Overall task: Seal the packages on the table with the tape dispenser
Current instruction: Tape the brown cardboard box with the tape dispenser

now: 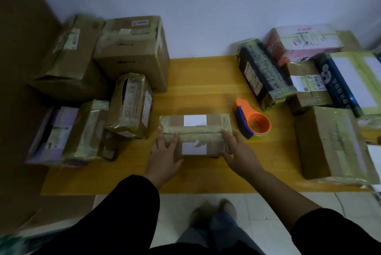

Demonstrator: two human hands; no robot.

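while it is bracketed by both hands, the small package (194,131) is seen lying near the front-middle of the yellow table (195,81), long side toward the camera. the left hand (165,157) is laid on its left end, fingers straight and spread up over the top edge, thumb stretched along the near face; nothing is clenched. the right hand (239,153) is pressed against the right end in the same way, fingers extended and not curled round anything. the package is brown cardboard with glossy tape across it; one white label is carried on the top face and one on the near face. the tape dispenser (252,119), orange with a blue handle, is lying untouched on the table just right of the package, near the right hand but apart from it. a left stack (132,52) of brown cartons is grouped at the table's left end and a right stack (309,81) of mixed parcels at its right end, both clear of the hands. black sleeves (123,213) are worn on both arms. pale floor tiles (175,209) are visible in front of the table. label text is too blurred to be read.
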